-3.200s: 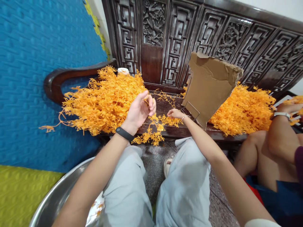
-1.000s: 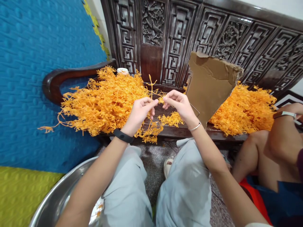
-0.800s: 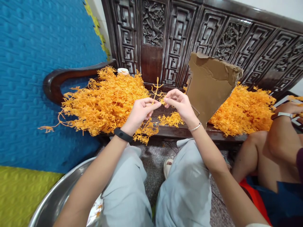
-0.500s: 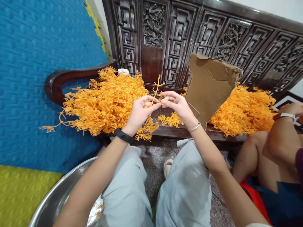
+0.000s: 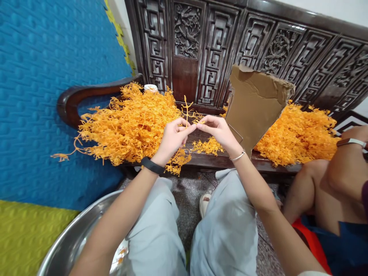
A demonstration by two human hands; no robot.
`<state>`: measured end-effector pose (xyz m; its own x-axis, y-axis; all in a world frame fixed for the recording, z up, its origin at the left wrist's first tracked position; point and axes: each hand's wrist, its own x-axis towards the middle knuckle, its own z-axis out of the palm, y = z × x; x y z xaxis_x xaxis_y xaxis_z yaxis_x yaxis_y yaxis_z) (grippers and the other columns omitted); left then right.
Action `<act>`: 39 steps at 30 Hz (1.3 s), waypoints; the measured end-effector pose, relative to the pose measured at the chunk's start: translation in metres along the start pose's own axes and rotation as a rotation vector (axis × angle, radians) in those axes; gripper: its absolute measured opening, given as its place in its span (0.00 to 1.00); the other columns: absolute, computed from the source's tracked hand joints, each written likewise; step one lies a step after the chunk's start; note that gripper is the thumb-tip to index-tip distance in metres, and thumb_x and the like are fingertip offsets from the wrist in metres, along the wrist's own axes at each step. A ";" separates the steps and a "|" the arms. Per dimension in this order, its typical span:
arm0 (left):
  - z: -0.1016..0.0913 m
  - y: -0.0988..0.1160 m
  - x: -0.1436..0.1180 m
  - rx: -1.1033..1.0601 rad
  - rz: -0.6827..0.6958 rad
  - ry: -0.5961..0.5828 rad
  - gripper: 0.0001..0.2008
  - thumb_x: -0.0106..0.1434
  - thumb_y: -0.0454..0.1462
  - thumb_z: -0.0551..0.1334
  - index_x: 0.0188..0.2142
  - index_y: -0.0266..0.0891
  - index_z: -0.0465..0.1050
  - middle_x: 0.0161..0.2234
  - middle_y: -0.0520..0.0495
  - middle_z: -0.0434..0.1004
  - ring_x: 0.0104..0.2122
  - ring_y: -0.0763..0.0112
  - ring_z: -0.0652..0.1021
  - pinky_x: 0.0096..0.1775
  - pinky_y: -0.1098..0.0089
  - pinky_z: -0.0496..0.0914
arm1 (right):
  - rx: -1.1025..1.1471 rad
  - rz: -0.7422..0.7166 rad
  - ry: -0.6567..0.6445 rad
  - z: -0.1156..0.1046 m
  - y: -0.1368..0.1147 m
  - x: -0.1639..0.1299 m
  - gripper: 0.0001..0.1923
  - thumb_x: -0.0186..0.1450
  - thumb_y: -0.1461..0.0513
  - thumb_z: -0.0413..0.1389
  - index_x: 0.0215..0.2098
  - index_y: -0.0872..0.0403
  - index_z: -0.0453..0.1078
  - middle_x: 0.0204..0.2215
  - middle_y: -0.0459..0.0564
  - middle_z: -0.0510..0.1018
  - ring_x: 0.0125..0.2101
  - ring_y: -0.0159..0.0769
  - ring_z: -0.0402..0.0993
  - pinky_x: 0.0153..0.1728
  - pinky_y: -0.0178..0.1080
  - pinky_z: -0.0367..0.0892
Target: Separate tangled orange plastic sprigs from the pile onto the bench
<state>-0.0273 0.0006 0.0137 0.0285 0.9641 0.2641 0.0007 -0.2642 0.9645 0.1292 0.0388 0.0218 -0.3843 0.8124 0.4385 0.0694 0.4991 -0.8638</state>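
Fingertips of the left hand and right hand are pinched on an orange plastic sprig, which is held upright between them.

Orange sprigs: matt plastic. Bench: carved dark wood (glossy). Cardboard: creased, torn. Basin: shiny metal.

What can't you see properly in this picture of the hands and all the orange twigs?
All in the head view:
- The white cup is mostly buried behind the left orange pile.
- The metal bowl is cut off by the bottom edge and covered by an arm.
- The cardboard hides the bench seat behind it.
- Where the left hand and right hand pinch the orange sprig, the join is too small to see.
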 end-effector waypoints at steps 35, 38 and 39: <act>0.009 0.017 -0.015 -0.624 -0.100 -0.179 0.13 0.45 0.33 0.57 0.15 0.39 0.50 0.07 0.63 0.47 0.05 0.87 0.50 0.09 0.80 0.48 | 0.752 0.125 -0.302 0.031 0.003 -0.003 0.14 0.53 0.56 0.57 0.24 0.53 0.54 0.17 0.39 0.61 0.16 0.23 0.57 0.20 0.30 0.61; 0.009 0.020 -0.019 -0.615 -0.086 -0.182 0.12 0.43 0.33 0.57 0.14 0.38 0.51 0.08 0.62 0.48 0.05 0.87 0.50 0.09 0.80 0.48 | 0.809 0.096 -0.366 0.030 -0.001 -0.004 0.13 0.53 0.58 0.57 0.24 0.54 0.56 0.17 0.39 0.62 0.15 0.22 0.57 0.20 0.30 0.61; 0.009 0.020 -0.019 -0.614 -0.083 -0.190 0.12 0.43 0.33 0.58 0.14 0.38 0.51 0.07 0.62 0.47 0.05 0.87 0.50 0.09 0.80 0.48 | 0.817 0.095 -0.382 0.030 -0.002 -0.004 0.13 0.53 0.58 0.57 0.24 0.54 0.56 0.16 0.39 0.62 0.15 0.22 0.57 0.20 0.30 0.61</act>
<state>-0.0187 -0.0238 0.0281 0.2299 0.9440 0.2367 -0.5599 -0.0707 0.8255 0.1032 0.0255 0.0142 -0.6999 0.6113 0.3695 -0.5019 -0.0527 -0.8633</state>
